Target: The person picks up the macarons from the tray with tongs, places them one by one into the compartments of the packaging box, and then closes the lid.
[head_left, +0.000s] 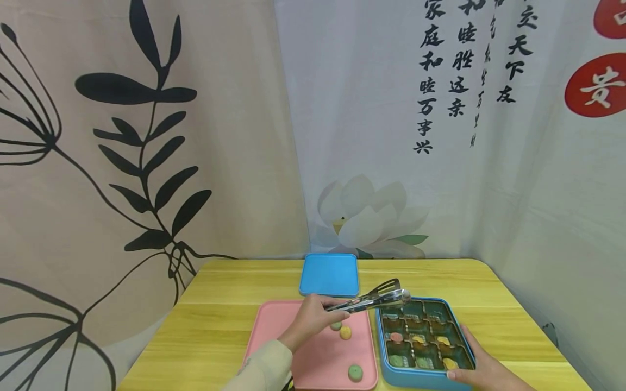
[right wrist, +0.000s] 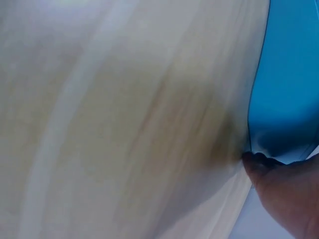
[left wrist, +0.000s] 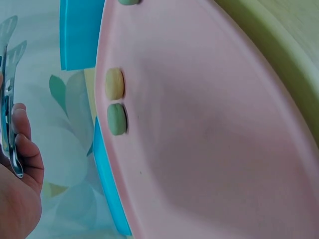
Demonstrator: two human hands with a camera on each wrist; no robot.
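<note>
My left hand (head_left: 310, 317) grips a pair of metal tongs (head_left: 376, 298) above the pink tray (head_left: 274, 331). The tong tips reach over the back left corner of the blue compartment box (head_left: 379, 347) and hold nothing. On the tray lie a green sweet (head_left: 335, 326), a yellow sweet (head_left: 345, 332) and another green sweet (head_left: 355, 372). Several sweets sit in the box's compartments. My right hand (head_left: 476, 364) rests against the box's front right corner, fingers straight along its right wall. In the left wrist view the tongs (left wrist: 9, 99) lie across my left hand (left wrist: 20, 199), beside the yellow sweet (left wrist: 114, 83) and green sweet (left wrist: 117, 119).
A blue lid (head_left: 329, 274) lies flat behind the tray on the yellow wooden table (head_left: 220, 326). Printed curtains hang close behind and to the right. In the right wrist view a fingertip (right wrist: 259, 162) touches the blue box wall (right wrist: 289, 74).
</note>
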